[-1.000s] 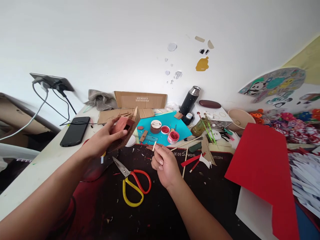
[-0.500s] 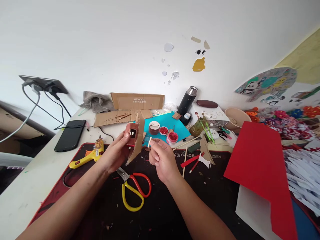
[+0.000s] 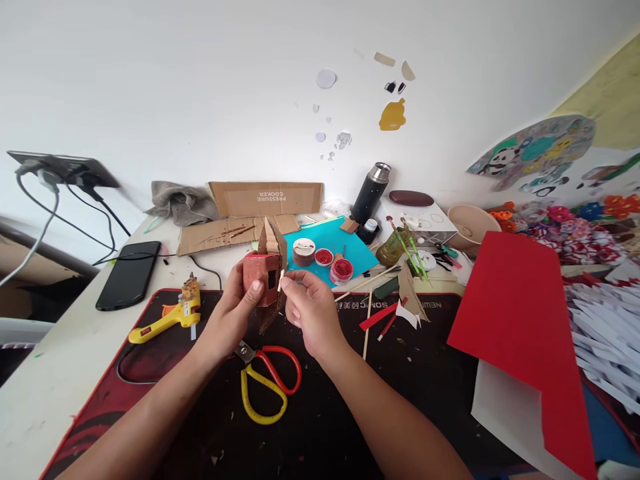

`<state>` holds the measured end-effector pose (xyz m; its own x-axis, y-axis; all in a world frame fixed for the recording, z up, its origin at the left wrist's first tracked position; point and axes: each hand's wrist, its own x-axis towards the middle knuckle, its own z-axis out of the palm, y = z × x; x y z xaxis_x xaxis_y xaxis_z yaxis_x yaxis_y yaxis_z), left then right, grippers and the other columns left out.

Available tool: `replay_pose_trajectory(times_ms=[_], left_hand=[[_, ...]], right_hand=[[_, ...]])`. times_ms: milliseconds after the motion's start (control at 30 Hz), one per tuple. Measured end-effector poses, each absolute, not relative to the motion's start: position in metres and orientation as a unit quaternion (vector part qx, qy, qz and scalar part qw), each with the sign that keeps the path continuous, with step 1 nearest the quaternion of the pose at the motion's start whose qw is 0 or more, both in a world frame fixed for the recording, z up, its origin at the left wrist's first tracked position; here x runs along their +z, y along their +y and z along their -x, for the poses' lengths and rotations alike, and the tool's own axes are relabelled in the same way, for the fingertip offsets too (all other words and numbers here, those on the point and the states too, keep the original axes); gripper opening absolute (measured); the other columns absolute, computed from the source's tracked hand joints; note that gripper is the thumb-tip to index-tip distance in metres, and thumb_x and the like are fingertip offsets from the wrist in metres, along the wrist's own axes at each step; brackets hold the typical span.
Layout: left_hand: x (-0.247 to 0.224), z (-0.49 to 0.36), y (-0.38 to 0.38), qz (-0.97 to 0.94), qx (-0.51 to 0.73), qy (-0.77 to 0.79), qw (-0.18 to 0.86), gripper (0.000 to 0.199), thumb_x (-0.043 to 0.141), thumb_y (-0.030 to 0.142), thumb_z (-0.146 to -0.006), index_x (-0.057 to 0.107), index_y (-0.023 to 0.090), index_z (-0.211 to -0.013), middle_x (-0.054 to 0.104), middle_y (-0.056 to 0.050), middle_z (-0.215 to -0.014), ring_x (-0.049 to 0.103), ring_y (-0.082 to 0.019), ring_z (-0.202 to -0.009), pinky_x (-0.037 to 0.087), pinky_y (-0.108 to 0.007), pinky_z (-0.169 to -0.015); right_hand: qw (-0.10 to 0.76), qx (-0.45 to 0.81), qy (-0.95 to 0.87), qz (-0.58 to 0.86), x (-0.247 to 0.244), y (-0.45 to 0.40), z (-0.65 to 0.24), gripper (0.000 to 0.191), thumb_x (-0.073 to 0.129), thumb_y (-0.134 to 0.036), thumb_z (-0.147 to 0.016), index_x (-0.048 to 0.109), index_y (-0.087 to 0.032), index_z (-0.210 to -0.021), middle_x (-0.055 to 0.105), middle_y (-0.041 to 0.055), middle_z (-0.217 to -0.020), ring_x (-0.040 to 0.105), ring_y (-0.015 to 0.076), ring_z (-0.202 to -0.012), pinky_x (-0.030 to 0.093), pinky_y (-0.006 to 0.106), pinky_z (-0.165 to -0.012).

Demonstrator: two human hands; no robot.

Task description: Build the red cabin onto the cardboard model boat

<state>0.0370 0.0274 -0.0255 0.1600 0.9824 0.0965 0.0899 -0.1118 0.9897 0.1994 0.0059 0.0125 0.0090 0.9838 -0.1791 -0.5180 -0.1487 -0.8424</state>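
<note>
Scissors (image 3: 247, 353) partly behind L wrist (image 3: 209, 359), glue gun (image 3: 176, 317) near; L hand (image 3: 233, 320) gripping red box (image 3: 256, 270), R hand (image 3: 311, 310) pinching stick (image 3: 281, 280).

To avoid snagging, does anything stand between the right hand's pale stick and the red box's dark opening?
Nothing visible does: the right hand holds the pale stick beside the dark opening of the red box; contact is unclear.

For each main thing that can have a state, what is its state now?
Left hand: holding the red-brown model
Right hand: pinching a pale stick
Scissors: lying, handles apart, tips hidden
Glue gun: lying down; on or off unclear
Phone: lying flat
Red jar: open
Grey cloth: crumpled
</note>
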Motion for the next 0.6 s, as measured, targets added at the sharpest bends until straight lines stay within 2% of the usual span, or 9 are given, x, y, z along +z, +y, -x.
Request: replay_pose_trajectory(times_ms=[300, 600], left_hand=[[-0.008, -0.043, 0.019, -0.612, 0.442, 0.48, 0.447, 0.062, 0.058, 0.066, -0.105, 0.053, 0.024, -0.151, 0.067, -0.007, -0.126, 0.064, -0.028, -0.117, 0.055, -0.041, -0.105], [-0.004, -0.045, 0.018, -0.636, 0.447, 0.482, 0.404, 0.067, 0.057, 0.064, -0.106, 0.047, 0.021, -0.155, 0.066, -0.011, -0.135, 0.064, -0.031, -0.123, 0.054, -0.045, -0.109]], right_hand=[[0.58, 0.622, -0.32, 0.417, 0.008, 0.006, -0.201, 0.031, 0.083, -0.047, -0.083, 0.065, -0.022, -0.088, 0.044, -0.0127, -0.051, 0.029, 0.0065, -0.041, 0.024, 0.022, -0.041], [0.57, 0.6, -0.355, 0.435, 0.004, 0.004, -0.2, 0.033, 0.081, -0.051, -0.086, 0.065, -0.022, -0.089, 0.044, -0.012, -0.052, 0.033, 0.0084, -0.043, 0.024, 0.024, -0.042]])
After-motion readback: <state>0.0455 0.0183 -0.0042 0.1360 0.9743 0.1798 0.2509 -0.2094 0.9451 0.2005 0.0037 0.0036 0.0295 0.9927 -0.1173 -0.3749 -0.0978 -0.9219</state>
